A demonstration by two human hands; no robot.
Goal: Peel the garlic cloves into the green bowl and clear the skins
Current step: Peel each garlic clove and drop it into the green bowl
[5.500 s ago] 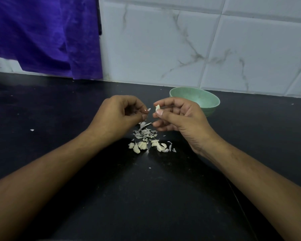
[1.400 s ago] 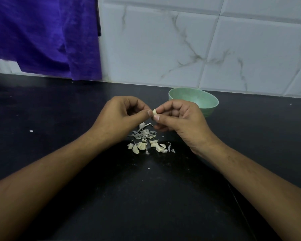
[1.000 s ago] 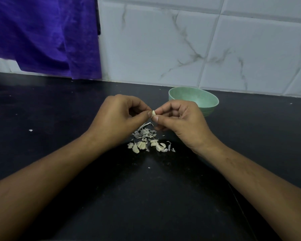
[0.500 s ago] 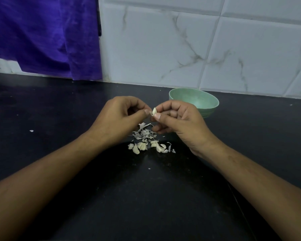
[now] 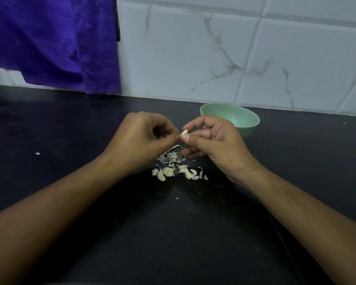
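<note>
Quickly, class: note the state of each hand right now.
Left hand: closed, pinching one end of the garlic clove.
Right hand: closed, holding the same garlic clove between thumb and forefinger.

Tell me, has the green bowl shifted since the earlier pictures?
No. The green bowl sits in the same place under the wall's tile joint, behind the right hand.
</note>
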